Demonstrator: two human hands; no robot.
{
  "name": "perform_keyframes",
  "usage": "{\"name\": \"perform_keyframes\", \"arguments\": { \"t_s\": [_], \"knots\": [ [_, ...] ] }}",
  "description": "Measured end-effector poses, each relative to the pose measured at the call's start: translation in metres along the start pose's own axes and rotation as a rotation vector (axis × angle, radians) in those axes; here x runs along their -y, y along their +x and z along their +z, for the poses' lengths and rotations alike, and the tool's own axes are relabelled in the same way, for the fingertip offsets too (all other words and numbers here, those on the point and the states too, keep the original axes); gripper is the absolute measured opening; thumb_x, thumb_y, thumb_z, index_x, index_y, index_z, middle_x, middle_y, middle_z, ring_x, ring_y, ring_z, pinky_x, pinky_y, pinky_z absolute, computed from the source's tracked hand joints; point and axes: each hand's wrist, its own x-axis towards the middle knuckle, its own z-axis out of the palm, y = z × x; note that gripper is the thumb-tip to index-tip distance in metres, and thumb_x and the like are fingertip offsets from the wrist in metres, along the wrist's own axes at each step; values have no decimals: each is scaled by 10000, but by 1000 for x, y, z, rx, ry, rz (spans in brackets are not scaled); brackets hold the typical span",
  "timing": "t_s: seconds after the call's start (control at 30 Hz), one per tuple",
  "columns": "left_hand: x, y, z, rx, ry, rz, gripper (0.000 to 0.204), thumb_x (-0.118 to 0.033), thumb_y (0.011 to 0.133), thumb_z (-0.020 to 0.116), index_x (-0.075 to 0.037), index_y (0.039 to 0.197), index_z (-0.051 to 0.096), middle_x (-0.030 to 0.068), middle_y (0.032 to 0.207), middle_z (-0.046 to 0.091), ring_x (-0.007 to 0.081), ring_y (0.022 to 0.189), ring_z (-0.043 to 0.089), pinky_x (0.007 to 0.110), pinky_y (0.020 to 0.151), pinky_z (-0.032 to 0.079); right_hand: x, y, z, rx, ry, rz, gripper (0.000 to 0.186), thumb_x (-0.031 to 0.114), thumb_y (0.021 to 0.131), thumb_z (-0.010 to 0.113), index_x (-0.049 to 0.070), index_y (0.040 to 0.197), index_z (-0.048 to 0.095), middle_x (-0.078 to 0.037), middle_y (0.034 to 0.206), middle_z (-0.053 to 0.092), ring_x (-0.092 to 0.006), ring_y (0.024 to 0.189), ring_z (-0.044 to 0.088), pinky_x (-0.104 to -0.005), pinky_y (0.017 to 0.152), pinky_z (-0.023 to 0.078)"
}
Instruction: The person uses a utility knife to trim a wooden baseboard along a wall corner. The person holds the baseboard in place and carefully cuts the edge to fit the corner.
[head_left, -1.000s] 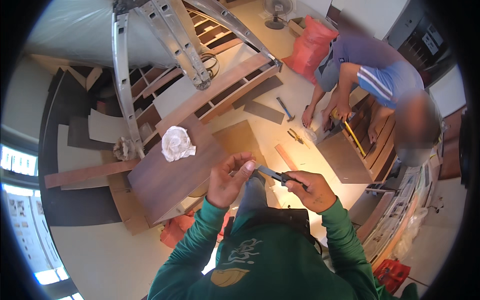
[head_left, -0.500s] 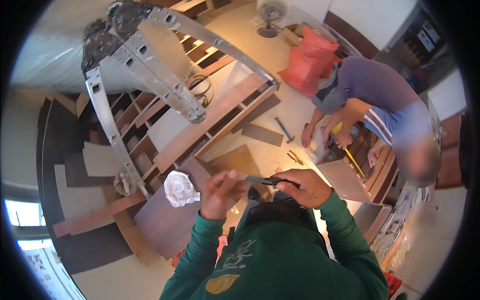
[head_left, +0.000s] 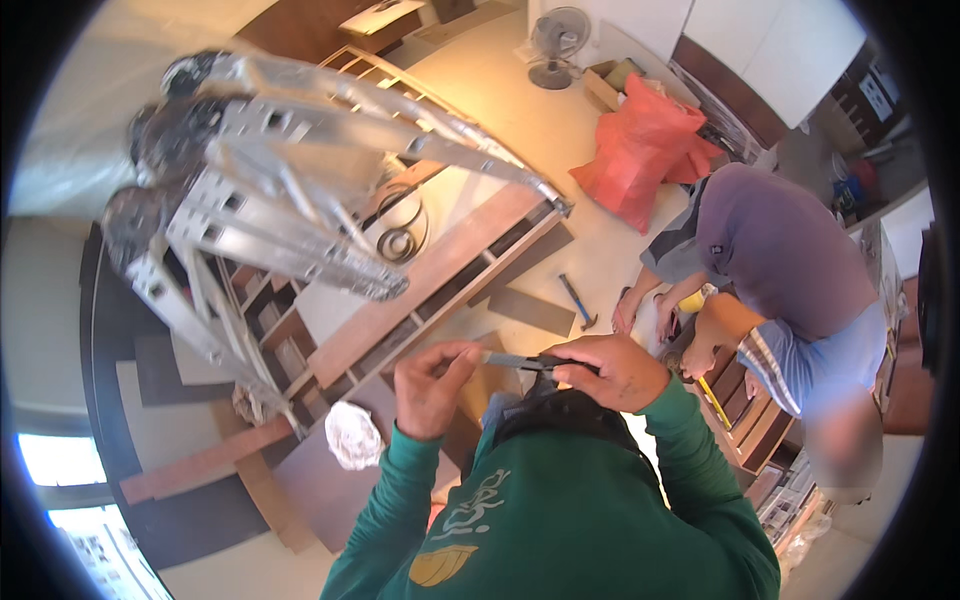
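My right hand (head_left: 618, 373) is wrapped round the dark handle of a snap-off utility knife (head_left: 515, 361). The knife lies crosswise in front of my chest, its grey blade end toward the left. At that end, the thumb and forefinger of my left hand (head_left: 428, 388) are pinched together at the tip. Whether they grip the blade itself or a small thing beside it, I cannot tell. Both hands are held up at chest height, in green sleeves.
A folded aluminium ladder (head_left: 290, 200) stands at left over a wooden cabinet frame (head_left: 430, 270). Nearby lie boards (head_left: 200, 515), a crumpled white bundle (head_left: 354, 436) and a hammer (head_left: 577, 302). At right, people bend over a slatted wooden piece (head_left: 765, 430). Behind them sits a red sack (head_left: 640, 150).
The view has shifted, so the ladder and floor things sit lower in it. My hands keep nearly the same hold on the knife. At right, a person's arm has moved slightly.
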Motion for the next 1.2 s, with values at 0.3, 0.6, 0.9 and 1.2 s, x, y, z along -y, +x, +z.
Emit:
{"name": "perform_keyframes", "arguments": {
  "t_s": [0.3, 0.6, 0.9, 1.2],
  "knots": [
    [-23, 114, 19, -100, -22, 9, 141, -117, 921, 762, 14, 972, 761, 43, 865, 732, 93, 743, 640, 239, 697, 520, -39, 108, -91, 91, -94, -41, 357, 343, 1005, 605, 46, 1180, 699, -216, 986, 702, -437, 909, 657, -502, 794, 517],
    [-95, 268, 22, 365, 338, 121, 123, -127, 912, 725, -7, 939, 727, 60, 799, 692, 92, 699, 594, 259, 656, 498, -57, 208, -194, 217, -303, 164, 358, 416, 955, 659, 75, 1040, 727, -179, 860, 717, -407, 807, 684, -480, 734, 535],
    [-151, 388, 46, 510, 271, 88, 149, -145, 941, 674, 4, 929, 677, 18, 765, 646, 73, 683, 550, 259, 620, 473, -73, 299, -247, 262, -48, 319, 474, 493, 967, 699, 23, 1030, 685, -76, 795, 697, -163, 705, 688, -330, 630, 536],
    [-142, 494, 96, 490, 172, -19, 209, -202, 933, 678, 4, 957, 702, -2, 835, 668, 71, 708, 586, 239, 631, 509, -158, 380, -308, 366, 216, 286, 424, 477, 1029, 604, 61, 1039, 683, -55, 783, 691, -142, 641, 668, -310, 618, 543]
  ]
}}
